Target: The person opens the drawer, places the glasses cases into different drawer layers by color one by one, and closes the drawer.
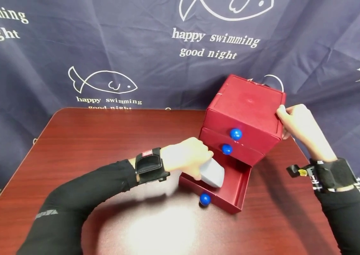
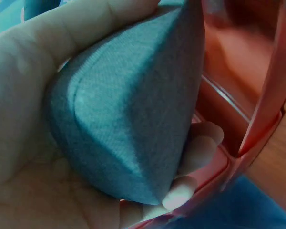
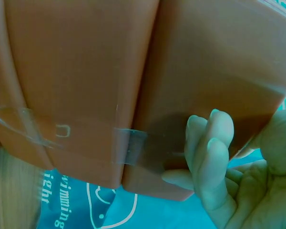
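Bright overhead light with hard glare on my head view; both wrist views are soft and colour-shifted.

I see a blown-out white patch on the table (image 1: 154, 226) at lower centre, and the left hand (image 1: 186, 161) is overexposed, with its shadow beneath the forearm. The head view is sharp, bowing slightly at the edges. My wrist views run teal-orange; the grey pouch (image 2: 128, 114) shows weave, its surroundings blurred.

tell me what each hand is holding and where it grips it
The left hand grips a grey fabric-covered block round its upper end, over the open bottom drawer. The right hand holds the red drawer box by its top right edge.
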The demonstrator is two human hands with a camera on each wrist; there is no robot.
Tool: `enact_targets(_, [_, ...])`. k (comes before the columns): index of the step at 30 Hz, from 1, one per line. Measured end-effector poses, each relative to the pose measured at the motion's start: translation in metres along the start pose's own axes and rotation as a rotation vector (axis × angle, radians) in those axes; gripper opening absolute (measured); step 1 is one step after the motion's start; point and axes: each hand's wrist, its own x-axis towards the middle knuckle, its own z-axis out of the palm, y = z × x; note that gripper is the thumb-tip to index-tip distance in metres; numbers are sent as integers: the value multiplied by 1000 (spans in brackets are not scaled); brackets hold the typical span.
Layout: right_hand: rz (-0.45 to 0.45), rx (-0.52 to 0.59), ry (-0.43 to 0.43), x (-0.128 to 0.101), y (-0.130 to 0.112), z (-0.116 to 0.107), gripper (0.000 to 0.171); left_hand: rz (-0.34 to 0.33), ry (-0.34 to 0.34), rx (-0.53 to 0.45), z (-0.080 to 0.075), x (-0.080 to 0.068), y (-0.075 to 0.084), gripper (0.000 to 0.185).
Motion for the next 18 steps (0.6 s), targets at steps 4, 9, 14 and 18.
enact_targets(4, [-2,3,4,0,-1,1,59,-7,-16,14,3,7,4,51])
enact_targets(9, [-7,-3,2,0,0,0,59,1,-26,0,7,16,7,49])
enact_targets(14, [-3,-9,-1,1,0,1,59,15,-47,-14,8,26,11,47])
enact_targets(18, [-2,-15,8,1,0,1,59,11,-61,-19,9,32,15,46])
